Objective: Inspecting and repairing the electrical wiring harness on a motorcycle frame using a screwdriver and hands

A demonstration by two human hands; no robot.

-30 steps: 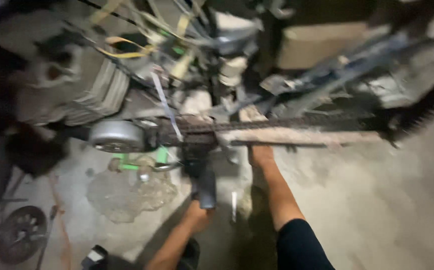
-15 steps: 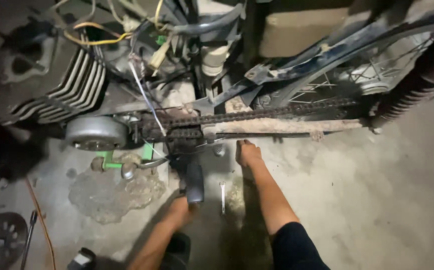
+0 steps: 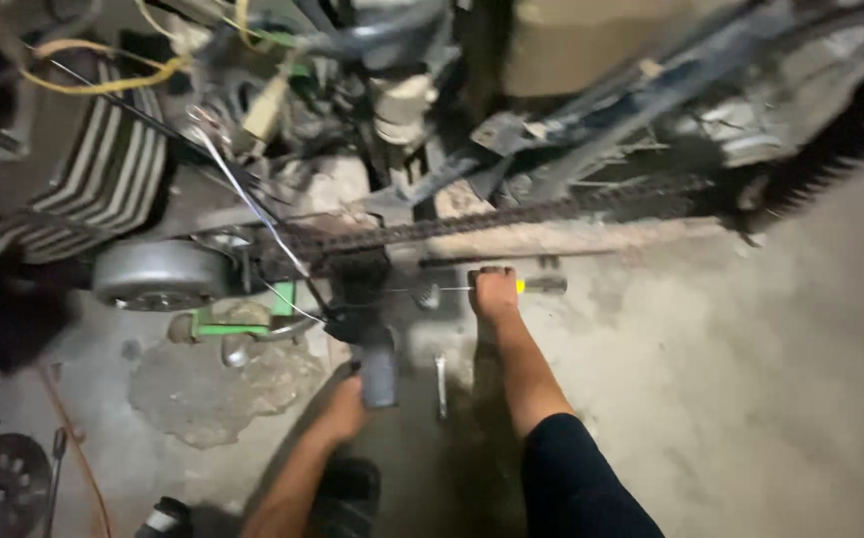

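Nearest the camera, the left hand [image 3: 344, 410] was wrapped around the lower end of a dark footpeg [image 3: 377, 371] sticking out from the machine, gripping it firmly. Just beside it a small wrench [image 3: 441, 387] lay loose on the concrete floor [image 3: 731, 399], untouched. A little further out, the right hand [image 3: 494, 293] was closed around a screwdriver [image 3: 531, 285] — yellow band and dark handle end poking out to one side, thin shaft running the other way toward the bracket above the footpeg. By the look of it, this was the step of working a fastener at that mount, with the peg steadied; the next move would call for keeping the tip seated and the shaft square, though blur hid the tip itself. Beyond the hands the drive chain [image 3: 511, 214] ran along the swingarm, a round grey engine cover [image 3: 160, 274] sat at one side, and past that rose the finned cylinder [image 3: 118, 179] and tangled wiring — all soft with motion.
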